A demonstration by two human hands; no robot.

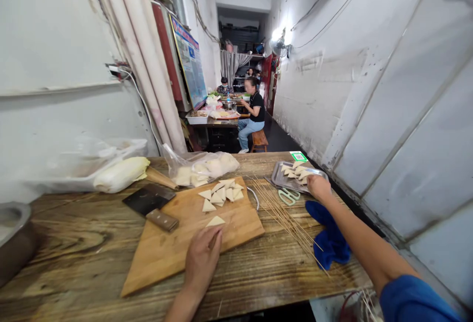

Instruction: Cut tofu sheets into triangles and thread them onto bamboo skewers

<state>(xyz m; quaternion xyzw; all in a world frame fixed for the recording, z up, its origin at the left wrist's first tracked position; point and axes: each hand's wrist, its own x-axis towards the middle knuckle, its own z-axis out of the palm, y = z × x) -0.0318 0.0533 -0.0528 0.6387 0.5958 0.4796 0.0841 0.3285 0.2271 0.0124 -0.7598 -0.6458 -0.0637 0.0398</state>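
My left hand [202,255] is over the near part of the wooden cutting board [232,228], fingers pinched together on a pale triangular piece of tofu [215,221]. Farther up the board lies a loose heap of similar tofu triangles [219,194]. My right hand [320,187] is closed at the right side of a metal tray [283,180], where more tofu triangles [295,170] lie. Its fingertips are hidden, so I cannot make out what they hold. Thin bamboo skewers [283,213] are spread between the board and a blue cloth [330,236].
A cleaver [150,199] rests across the board's left edge. Behind the board are a bag of tofu [207,167] and a pale vegetable [121,174]. Scissors [288,196] lie by the tray. A metal pot [15,233] stands far left; a seated person [254,108] is beyond.
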